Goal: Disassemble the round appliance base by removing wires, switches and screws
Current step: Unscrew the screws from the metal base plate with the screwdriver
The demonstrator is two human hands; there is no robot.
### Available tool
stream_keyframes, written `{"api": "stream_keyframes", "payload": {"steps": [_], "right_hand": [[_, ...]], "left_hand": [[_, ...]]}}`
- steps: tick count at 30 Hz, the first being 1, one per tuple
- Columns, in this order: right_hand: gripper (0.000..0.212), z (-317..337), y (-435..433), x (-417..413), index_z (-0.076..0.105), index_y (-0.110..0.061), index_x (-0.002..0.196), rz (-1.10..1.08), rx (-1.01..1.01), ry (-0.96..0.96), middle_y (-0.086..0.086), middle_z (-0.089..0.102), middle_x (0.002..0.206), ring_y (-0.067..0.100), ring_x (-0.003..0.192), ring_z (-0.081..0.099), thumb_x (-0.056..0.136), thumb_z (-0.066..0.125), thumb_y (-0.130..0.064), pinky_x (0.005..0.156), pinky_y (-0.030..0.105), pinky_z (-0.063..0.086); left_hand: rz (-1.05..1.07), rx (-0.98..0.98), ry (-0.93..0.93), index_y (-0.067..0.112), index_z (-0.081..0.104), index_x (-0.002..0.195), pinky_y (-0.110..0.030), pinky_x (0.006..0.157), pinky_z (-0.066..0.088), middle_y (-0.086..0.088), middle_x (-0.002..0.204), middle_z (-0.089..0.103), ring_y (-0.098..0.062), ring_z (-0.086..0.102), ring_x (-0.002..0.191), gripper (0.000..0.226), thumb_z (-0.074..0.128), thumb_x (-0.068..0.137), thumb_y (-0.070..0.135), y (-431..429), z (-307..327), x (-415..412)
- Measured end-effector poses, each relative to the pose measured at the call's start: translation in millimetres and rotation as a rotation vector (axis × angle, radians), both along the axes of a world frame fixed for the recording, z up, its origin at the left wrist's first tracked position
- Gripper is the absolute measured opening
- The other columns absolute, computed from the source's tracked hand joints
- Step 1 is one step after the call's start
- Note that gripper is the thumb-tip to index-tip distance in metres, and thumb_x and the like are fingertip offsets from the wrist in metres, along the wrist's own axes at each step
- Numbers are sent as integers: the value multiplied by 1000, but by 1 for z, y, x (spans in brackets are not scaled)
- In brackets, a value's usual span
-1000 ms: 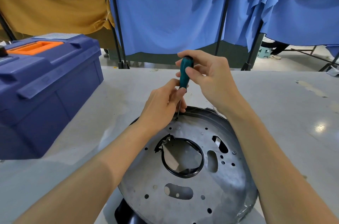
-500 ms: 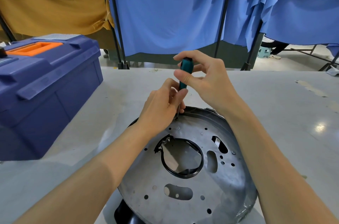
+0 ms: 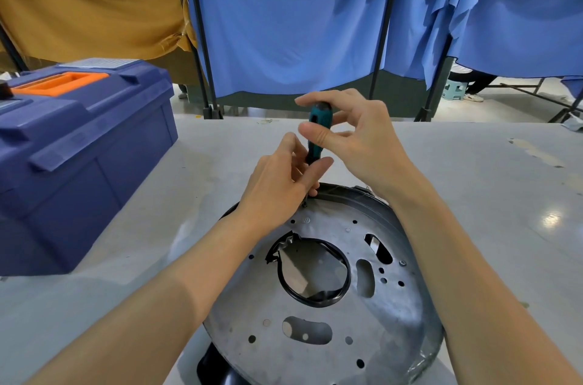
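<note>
**A:** What fills the scene?

**B:** A pale grey desk (image 3: 473,179). A closed blue toolbox (image 3: 79,157) sits at its left, and blue curtains (image 3: 284,22) hang beyond its far edge. The round appliance base (image 3: 388,318) lies near and central. It is a perforated metal disc with a black-ringed centre hole, flat side up so its fasteners can be reached.

**A:** And the hands?

**B:** Both are at the base's far rim. The right hand (image 3: 362,145) pinches the top of a teal screwdriver (image 3: 318,116) between thumb and fingers, probably to twirl it. The left hand (image 3: 277,189) curls its fingers round the lower handle and shaft, apparently steadying the upright tool so the tip does not slip. The tip meets a tiny screw (image 3: 304,204), barely visible.
</note>
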State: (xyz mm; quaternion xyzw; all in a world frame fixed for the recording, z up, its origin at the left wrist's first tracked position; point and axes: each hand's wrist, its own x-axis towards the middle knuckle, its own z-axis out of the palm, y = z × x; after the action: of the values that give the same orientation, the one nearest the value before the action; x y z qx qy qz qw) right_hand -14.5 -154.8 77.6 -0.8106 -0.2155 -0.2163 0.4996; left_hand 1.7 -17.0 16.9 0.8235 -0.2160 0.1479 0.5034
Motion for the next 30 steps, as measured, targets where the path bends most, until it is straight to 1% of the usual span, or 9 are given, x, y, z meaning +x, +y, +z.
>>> {"api": "stream_keyframes", "payload": {"steps": [3, 7, 10, 13, 17, 20, 25, 28, 30], "right_hand": [[38, 0, 0, 2, 66, -24, 121, -22, 22, -19, -4, 64, 97, -4, 79, 58, 85, 73, -14, 76, 12, 49], [32, 1, -3, 2, 65, -6, 117, 19, 118, 25, 10, 71, 101, 18, 85, 70, 89, 56, 9, 84, 26, 57], [24, 0, -1, 1, 66, -15, 114, 15, 81, 11, 5, 68, 104, 8, 86, 67, 92, 61, -6, 82, 18, 53], [32, -1, 0, 3, 66, -29, 118, -38, 5, -10, 2, 61, 105, -2, 86, 58, 87, 70, -21, 75, 10, 46], [43, 0, -5, 4, 61, -15, 128, -40, 86, 19, 4, 69, 101, 10, 91, 66, 88, 65, 0, 87, 21, 52], [34, 0, -5, 3, 61, -1, 121, 29, 140, 49, 9, 70, 103, 18, 87, 71, 90, 55, 11, 85, 27, 57], [31, 0, -2, 1, 67, -24, 117, -30, 25, 4, 1, 67, 102, -2, 83, 59, 86, 71, -20, 75, 10, 48], [42, 1, -3, 3, 65, -24, 123, -49, 47, -3, -3, 66, 97, -4, 78, 57, 84, 73, -13, 77, 11, 48], [41, 2, -4, 3, 65, -15, 122, -48, 85, 6, 1, 70, 98, 4, 84, 64, 84, 69, 0, 82, 17, 52]], "left_hand": [[-40, 12, -16, 26, 47, 94, -48, 69, 57, 0, 69, 69, -15, 69, 63, 20, 47, 96, 46, 1, 1, -1], [-53, 44, -23, 18, 53, 109, -49, 71, 56, 1, 71, 69, -16, 69, 67, 25, 35, 103, 34, 1, 0, 1], [-34, 18, -13, 22, 50, 96, -48, 69, 57, 1, 70, 70, -14, 69, 63, 17, 48, 98, 38, 1, -1, 2], [-23, -21, -1, 26, 45, 90, -48, 68, 58, -1, 69, 70, -15, 69, 62, 24, 57, 91, 46, 1, -1, 1], [-63, 20, -23, 23, 51, 107, -50, 72, 57, 0, 71, 69, -17, 70, 67, 19, 37, 103, 35, 1, -1, 2], [-48, 22, -11, 19, 54, 101, -49, 71, 57, 0, 72, 69, -17, 70, 67, 18, 38, 103, 28, 1, -2, 3], [-21, -11, 5, 28, 45, 90, -47, 70, 58, 0, 69, 70, -14, 69, 63, 17, 55, 94, 40, 0, -2, 3], [-46, 33, -20, 24, 51, 102, -49, 70, 57, 1, 69, 69, -15, 69, 65, 16, 46, 99, 39, 0, -2, 2], [-58, 63, -36, 18, 53, 114, -50, 71, 56, 1, 69, 68, -17, 69, 67, 26, 36, 103, 34, 1, -1, 2]]}}
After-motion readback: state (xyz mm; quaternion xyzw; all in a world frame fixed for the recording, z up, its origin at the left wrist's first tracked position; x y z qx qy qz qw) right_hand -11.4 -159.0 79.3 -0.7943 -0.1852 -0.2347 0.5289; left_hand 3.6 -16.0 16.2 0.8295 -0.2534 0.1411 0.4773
